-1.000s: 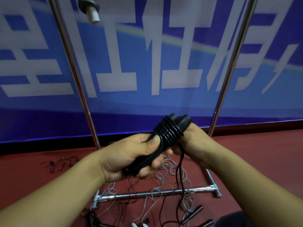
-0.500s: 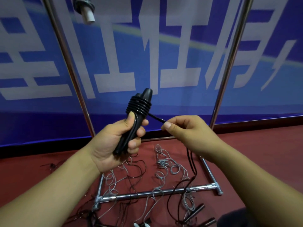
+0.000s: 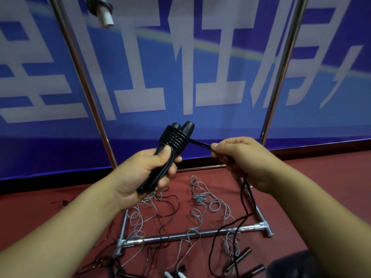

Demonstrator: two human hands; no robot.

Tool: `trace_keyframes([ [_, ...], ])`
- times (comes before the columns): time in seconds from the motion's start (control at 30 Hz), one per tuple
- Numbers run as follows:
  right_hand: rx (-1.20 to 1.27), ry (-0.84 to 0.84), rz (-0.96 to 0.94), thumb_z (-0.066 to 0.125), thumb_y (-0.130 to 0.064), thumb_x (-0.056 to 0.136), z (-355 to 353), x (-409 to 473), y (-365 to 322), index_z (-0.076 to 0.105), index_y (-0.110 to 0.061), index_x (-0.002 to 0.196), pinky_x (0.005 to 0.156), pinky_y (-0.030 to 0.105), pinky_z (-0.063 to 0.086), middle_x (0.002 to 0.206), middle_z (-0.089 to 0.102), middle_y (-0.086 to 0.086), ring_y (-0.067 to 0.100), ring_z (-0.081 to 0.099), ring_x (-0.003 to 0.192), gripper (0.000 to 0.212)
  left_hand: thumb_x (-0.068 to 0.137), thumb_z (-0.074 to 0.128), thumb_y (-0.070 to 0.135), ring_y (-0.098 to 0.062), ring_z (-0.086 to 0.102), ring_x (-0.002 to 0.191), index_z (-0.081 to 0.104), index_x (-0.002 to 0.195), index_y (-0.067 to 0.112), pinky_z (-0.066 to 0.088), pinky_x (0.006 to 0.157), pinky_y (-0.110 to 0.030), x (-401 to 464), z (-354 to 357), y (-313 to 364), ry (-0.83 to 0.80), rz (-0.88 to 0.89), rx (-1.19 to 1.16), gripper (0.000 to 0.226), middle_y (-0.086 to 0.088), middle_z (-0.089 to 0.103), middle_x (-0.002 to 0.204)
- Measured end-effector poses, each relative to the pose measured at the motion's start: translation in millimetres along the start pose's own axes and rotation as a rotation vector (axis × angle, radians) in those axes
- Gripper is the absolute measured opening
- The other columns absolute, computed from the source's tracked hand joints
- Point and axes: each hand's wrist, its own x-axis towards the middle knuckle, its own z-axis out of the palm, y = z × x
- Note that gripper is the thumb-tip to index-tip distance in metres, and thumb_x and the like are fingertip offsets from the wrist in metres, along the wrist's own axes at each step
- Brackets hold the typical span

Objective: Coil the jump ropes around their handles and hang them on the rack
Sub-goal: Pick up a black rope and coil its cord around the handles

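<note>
My left hand [image 3: 144, 173] grips two black jump-rope handles [image 3: 178, 133] held together, tilted up to the right. Several turns of black rope [image 3: 174, 139] are coiled around their upper part. From the coil a taut stretch of rope [image 3: 200, 145] runs right to my right hand [image 3: 239, 157], which pinches it between thumb and fingers. The loose rest of this rope [image 3: 246, 209] hangs from my right hand down to the floor. The metal rack's two uprights [image 3: 88, 97] rise behind my hands.
The rack's base bar [image 3: 180, 236] lies on the red floor among tangled grey and black ropes [image 3: 200, 199]. Loose black handles [image 3: 240, 255] and white handles [image 3: 174, 274] lie near the bottom edge. A coiled rope with a white handle [image 3: 103, 11] hangs at top left. A blue banner stands behind.
A second ago both hands were together at the coil. My right hand then drew the rope out to the right; since half a second ago the hands hold nearly the same pose.
</note>
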Motion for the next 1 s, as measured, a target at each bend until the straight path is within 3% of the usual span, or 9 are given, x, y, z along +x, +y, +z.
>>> trace_keyframes([
  [0.2,-0.047,0.023,-0.012,0.063,-0.025,0.093,-0.5,-2.3,-1.0,0.064,-0.015,0.064,0.048,0.027,0.026,0.053,0.038,-0.003,0.012,0.031,0.045,0.030,0.096,0.056,0.031,-0.013,0.048,0.044,0.066,0.102,0.001,0.038,0.040,-0.021,7.4,1.9,-4.6,0.109,0.024,0.193,0.032,-0.006,0.061,0.068],
  [0.4,-0.217,0.033,-0.089,0.063,-0.045,0.092,6.6,-6.9,4.4,0.072,-0.014,0.075,0.058,0.036,0.030,0.062,0.040,0.004,0.022,0.033,0.061,0.037,0.100,0.057,0.028,-0.014,0.054,0.048,0.068,0.100,0.005,0.042,0.044,-0.023,12.4,0.6,-7.6,0.262,0.065,0.383,0.026,-0.003,0.068,0.067],
  [0.53,-0.432,0.058,-0.149,0.059,-0.044,0.095,10.3,-12.8,4.3,0.069,-0.012,0.078,0.048,0.019,0.035,0.052,0.044,-0.007,0.010,0.039,0.047,0.037,0.100,0.059,0.028,-0.011,0.057,0.047,0.068,0.097,0.013,0.044,0.047,-0.020,15.5,-4.3,-12.2,0.337,0.099,0.580,0.018,0.000,0.071,0.066],
  [0.63,-0.641,0.092,-0.236,0.062,-0.041,0.093,13.7,-13.7,7.0,0.068,-0.015,0.081,0.046,0.017,0.036,0.053,0.052,-0.008,0.005,0.045,0.047,0.029,0.100,0.058,0.029,-0.010,0.057,0.047,0.067,0.096,0.013,0.044,0.047,-0.020,18.0,-7.5,-14.8,0.331,0.078,0.644,0.018,-0.001,0.072,0.067],
  [0.77,-0.952,0.091,-0.381,0.055,-0.041,0.096,21.2,-15.5,15.3,0.065,-0.023,0.095,0.069,0.037,0.051,0.079,0.063,-0.004,0.019,0.059,0.076,0.020,0.100,0.057,0.029,-0.012,0.057,0.049,0.065,0.096,0.010,0.044,0.050,-0.023,19.8,-11.5,-18.6,0.278,-0.010,0.736,0.022,-0.002,0.072,0.069],
  [0.87,-1.028,0.102,-0.440,0.054,-0.044,0.097,21.3,-16.6,15.3,0.064,-0.023,0.100,0.074,0.041,0.050,0.088,0.060,-0.004,0.023,0.058,0.085,0.024,0.101,0.056,0.030,-0.014,0.056,0.050,0.063,0.103,0.007,0.044,0.051,-0.025,18.8,-12.7,-20.6,0.166,-0.148,0.741,0.024,-0.002,0.069,0.067],
  [1.0,-1.054,0.111,-0.504,0.054,-0.047,0.096,22.4,-18.8,14.0,0.063,-0.024,0.101,0.073,0.040,0.048,0.090,0.056,-0.007,0.022,0.058,0.085,0.025,0.103,0.052,0.030,-0.011,0.055,0.047,0.057,0.095,0.010,0.043,0.045,-0.021,13.5,-6.8,-24.0,0.025,-0.230,0.810,0.022,-0.001,0.065,0.064],
])
